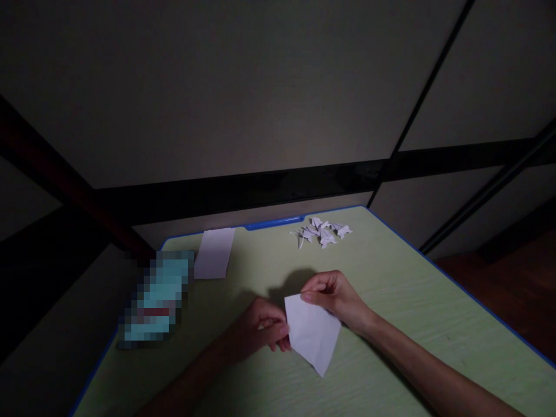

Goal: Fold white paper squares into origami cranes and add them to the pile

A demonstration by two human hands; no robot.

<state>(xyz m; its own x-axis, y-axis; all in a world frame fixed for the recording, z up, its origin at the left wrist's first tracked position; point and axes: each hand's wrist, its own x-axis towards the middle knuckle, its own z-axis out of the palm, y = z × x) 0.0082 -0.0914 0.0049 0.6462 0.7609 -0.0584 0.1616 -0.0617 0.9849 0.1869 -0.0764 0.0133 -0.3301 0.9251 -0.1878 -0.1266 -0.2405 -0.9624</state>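
Observation:
A folded white paper with a point toward me lies on the pale green table. My left hand pinches its left edge with curled fingers. My right hand grips its upper corner between thumb and fingers. Both hands rest low over the table's middle.
A pile of several small folded white paper figures sits at the far edge. A stack of white paper sheets lies at the far left, beside a blurred teal object. The table has a blue rim; a dark wall stands behind.

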